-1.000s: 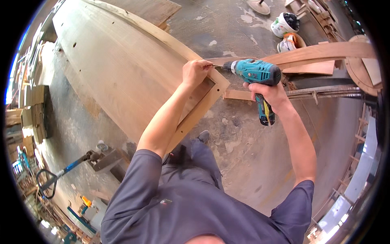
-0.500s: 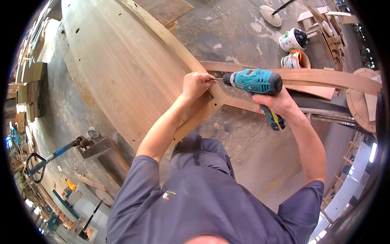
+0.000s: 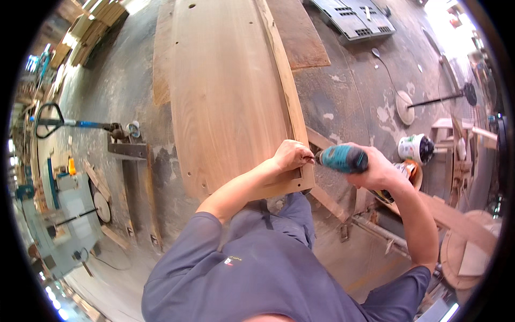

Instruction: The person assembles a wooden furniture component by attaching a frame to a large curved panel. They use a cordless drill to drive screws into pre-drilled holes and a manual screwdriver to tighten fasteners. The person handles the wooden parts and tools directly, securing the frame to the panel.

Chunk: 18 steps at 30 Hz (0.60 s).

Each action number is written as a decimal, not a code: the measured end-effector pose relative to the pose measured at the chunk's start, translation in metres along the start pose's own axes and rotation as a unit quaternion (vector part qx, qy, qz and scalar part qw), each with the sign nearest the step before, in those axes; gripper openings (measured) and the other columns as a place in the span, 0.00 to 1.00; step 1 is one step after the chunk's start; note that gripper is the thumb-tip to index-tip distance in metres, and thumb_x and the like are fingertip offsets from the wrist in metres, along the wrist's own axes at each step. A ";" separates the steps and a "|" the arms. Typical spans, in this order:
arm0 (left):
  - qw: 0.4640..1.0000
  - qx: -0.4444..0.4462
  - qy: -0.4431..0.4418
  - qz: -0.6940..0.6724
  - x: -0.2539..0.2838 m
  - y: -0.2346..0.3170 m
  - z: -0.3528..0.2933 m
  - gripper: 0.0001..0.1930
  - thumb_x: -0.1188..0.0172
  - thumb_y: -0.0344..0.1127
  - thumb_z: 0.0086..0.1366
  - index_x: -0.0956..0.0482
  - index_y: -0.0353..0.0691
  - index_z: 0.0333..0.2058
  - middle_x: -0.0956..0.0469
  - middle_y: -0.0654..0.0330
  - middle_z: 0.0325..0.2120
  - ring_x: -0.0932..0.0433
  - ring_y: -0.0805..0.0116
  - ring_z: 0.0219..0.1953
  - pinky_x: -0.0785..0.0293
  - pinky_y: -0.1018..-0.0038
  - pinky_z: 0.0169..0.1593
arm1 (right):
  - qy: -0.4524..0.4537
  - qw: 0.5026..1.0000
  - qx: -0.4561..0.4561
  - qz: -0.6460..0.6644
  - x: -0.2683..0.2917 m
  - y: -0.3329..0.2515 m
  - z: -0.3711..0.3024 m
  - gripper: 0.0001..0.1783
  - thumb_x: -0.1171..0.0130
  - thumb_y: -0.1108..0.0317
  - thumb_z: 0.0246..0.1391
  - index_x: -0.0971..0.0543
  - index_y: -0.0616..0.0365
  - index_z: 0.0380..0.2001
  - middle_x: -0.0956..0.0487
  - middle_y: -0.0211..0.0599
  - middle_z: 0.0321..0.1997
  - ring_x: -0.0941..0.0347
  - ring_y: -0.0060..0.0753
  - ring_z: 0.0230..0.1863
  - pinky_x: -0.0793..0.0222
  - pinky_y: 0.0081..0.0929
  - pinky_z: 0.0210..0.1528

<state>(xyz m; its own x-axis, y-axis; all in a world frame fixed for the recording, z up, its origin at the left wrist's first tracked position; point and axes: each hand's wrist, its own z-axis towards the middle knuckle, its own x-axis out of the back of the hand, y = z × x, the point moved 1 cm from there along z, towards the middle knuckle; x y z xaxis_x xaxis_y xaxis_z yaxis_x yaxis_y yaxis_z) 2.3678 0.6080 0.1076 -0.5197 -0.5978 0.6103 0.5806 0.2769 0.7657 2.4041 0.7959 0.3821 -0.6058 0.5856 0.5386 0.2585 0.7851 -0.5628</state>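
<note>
Blue-handled pallet jack point(image 3: 64, 124) stands at the far left on the dusty concrete floor point(image 3: 354, 102), with stacked timber point(image 3: 80, 32) behind it. Next comes the long pale wooden panel point(image 3: 225, 91), lying flat, an edging strip point(image 3: 284, 80) along its right side. The left hand point(image 3: 291, 155) rests at the panel's near right corner, its fingers point(image 3: 306, 156) pinched together at the drill's tip; what they pinch is too small to tell. Just beside it, the right hand point(image 3: 378, 172) is wrapped tight around the grip of a teal cordless drill point(image 3: 343, 159), whose nose points left at that corner. Beyond the drill sits a white tub with a dark lid point(image 3: 414, 148), upright on the floor, next to an orange-rimmed container point(image 3: 412, 170) partly hidden by the wrist. A grey slatted tray point(image 3: 357, 19) lies at the top, and a fan on a round base point(image 3: 429, 102) stands further right.
</note>
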 end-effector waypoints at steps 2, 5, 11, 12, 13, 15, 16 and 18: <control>1.000 -0.013 0.015 -0.002 -0.003 0.001 0.000 0.08 0.30 0.45 0.57 0.12 0.50 0.31 0.15 0.61 0.28 0.16 0.59 0.35 0.20 0.63 0.39 | -0.004 0.996 0.082 -0.030 0.003 0.007 0.000 0.32 0.32 0.70 0.41 0.23 0.50 0.55 0.16 0.51 0.44 0.21 0.59 0.49 0.25 0.43 0.53; 0.998 -0.024 0.053 0.024 -0.003 0.007 -0.005 0.05 0.32 0.38 0.55 0.13 0.48 0.31 0.15 0.61 0.29 0.16 0.58 0.36 0.20 0.63 0.40 | -0.036 0.987 0.100 -0.120 0.004 -0.004 0.011 0.29 0.32 0.67 0.42 0.23 0.49 0.52 0.16 0.51 0.44 0.21 0.59 0.50 0.25 0.47 0.52; 0.999 0.003 0.048 -0.024 0.009 0.022 -0.005 0.02 0.34 0.30 0.50 0.18 0.43 0.25 0.19 0.53 0.25 0.18 0.53 0.31 0.21 0.61 0.35 | -0.108 0.951 0.159 -0.241 0.014 -0.010 0.030 0.26 0.32 0.67 0.39 0.21 0.52 0.47 0.16 0.49 0.43 0.20 0.54 0.51 0.24 0.46 0.51; 0.992 0.065 0.044 -0.099 0.004 0.018 -0.010 0.04 0.32 0.31 0.51 0.19 0.41 0.24 0.20 0.50 0.24 0.19 0.50 0.29 0.23 0.61 0.32 | -0.126 0.943 0.165 -0.261 0.019 -0.017 0.030 0.25 0.33 0.67 0.38 0.21 0.52 0.46 0.16 0.48 0.43 0.19 0.54 0.50 0.23 0.46 0.51; 0.984 0.097 0.043 -0.144 -0.005 0.011 -0.011 0.04 0.32 0.32 0.52 0.19 0.42 0.26 0.19 0.51 0.26 0.19 0.49 0.30 0.22 0.61 0.34 | -0.124 0.938 0.182 -0.268 0.020 -0.012 0.033 0.26 0.33 0.67 0.38 0.21 0.52 0.47 0.16 0.49 0.42 0.20 0.55 0.50 0.24 0.47 0.52; 0.981 0.118 0.060 -0.144 -0.016 -0.003 -0.016 0.06 0.32 0.34 0.54 0.18 0.43 0.30 0.17 0.51 0.30 0.18 0.48 0.34 0.22 0.61 0.36 | -0.136 0.930 0.198 -0.278 0.023 -0.010 0.040 0.26 0.33 0.67 0.38 0.22 0.53 0.47 0.16 0.50 0.42 0.20 0.56 0.50 0.25 0.47 0.53; 0.981 0.124 0.071 -0.129 -0.021 -0.007 -0.018 0.07 0.32 0.35 0.55 0.18 0.43 0.32 0.16 0.51 0.32 0.18 0.48 0.35 0.21 0.61 0.38 | -0.148 0.928 0.194 -0.283 0.026 -0.012 0.043 0.26 0.34 0.67 0.38 0.21 0.53 0.46 0.16 0.51 0.42 0.20 0.56 0.50 0.25 0.46 0.53; 0.987 0.114 0.087 -0.076 -0.024 -0.009 -0.014 0.07 0.31 0.37 0.56 0.17 0.44 0.34 0.16 0.52 0.33 0.17 0.48 0.36 0.21 0.60 0.39 | -0.162 0.935 0.168 -0.267 0.032 -0.007 0.050 0.25 0.34 0.67 0.39 0.21 0.55 0.46 0.16 0.51 0.42 0.20 0.57 0.49 0.25 0.46 0.53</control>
<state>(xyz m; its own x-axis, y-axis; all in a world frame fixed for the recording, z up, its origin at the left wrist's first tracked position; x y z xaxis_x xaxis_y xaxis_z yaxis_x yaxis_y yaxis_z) 2.3836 0.6095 0.0832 -0.4636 -0.7596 0.4563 0.3380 0.3244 0.8835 2.3454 0.7996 0.3723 -0.7915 -0.0067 0.6111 -0.3637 0.8088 -0.4622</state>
